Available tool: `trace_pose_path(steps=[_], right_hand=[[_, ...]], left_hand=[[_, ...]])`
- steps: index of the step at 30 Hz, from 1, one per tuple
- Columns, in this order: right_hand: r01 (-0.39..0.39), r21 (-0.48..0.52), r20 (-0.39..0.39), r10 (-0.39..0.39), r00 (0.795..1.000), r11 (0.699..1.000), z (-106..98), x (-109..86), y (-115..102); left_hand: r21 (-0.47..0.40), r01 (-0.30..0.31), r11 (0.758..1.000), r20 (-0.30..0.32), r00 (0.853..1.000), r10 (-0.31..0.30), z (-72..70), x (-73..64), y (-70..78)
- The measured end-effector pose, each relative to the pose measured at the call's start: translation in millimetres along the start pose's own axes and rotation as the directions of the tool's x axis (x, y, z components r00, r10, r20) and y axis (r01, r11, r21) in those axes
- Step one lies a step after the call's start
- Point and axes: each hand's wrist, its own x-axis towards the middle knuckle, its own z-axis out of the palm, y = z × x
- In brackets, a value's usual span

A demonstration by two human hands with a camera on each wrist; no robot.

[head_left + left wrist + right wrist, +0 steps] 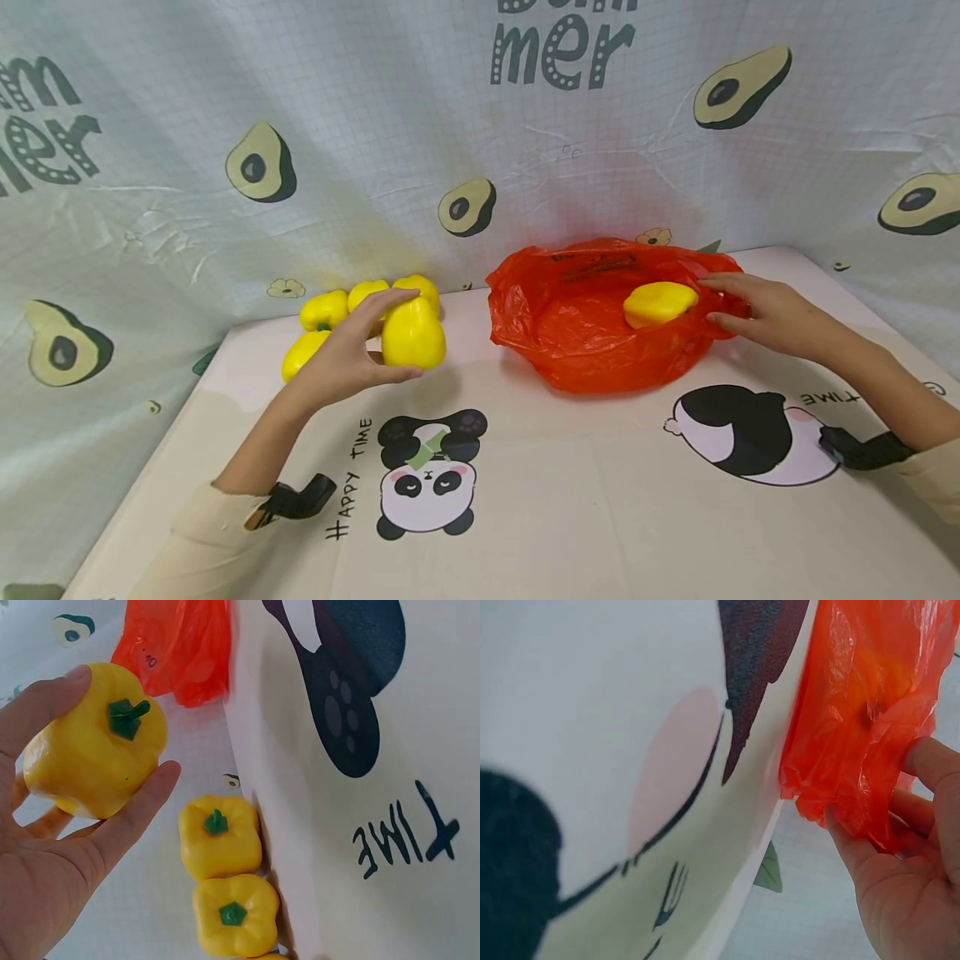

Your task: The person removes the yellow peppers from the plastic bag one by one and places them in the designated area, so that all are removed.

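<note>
My left hand (341, 350) grips a yellow bell pepper (414, 335) between thumb and fingers, held up over the table. In the left wrist view this pepper (97, 742) shows its green stem. At the right stands a red plastic bag (600, 367) with its mouth spread wide. One yellow bell pepper (658, 303) lies inside it, toward the right side. My right hand (772, 312) holds the bag's right rim; in the right wrist view its thumb and fingers are bent around the crumpled red plastic (855, 750).
Several more yellow bell peppers (324, 311) sit together at the table's back left, partly hidden behind my left hand. The table cover (540, 517) has printed pandas. A pale curtain (360, 100) with avocado prints hangs right behind the table and bag.
</note>
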Motion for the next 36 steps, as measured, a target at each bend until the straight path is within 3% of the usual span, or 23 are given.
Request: trace_pose_path(steps=[8,22,36], right_hand=[[0.077,-0.048,-0.059,-0.08,0.995,0.996,-4.0,1.1,2.3],[0.1,-0.106,-0.104,-0.111,0.988,0.989,-23.0,5.7,1.1],[0.138,-0.135,-0.145,-0.157,0.977,0.981,-28.8,6.6,1.9]], left_hand=[[-0.006,0.0,1.0,-0.009,1.0,0.0,-2.3,-2.7,-6.2],[-0.003,0.04,0.999,-0.033,0.999,-0.04,-8.8,-3.0,-21.3],[0.015,0.096,0.995,-0.04,0.995,-0.096,-10.0,-3.0,-36.5]])
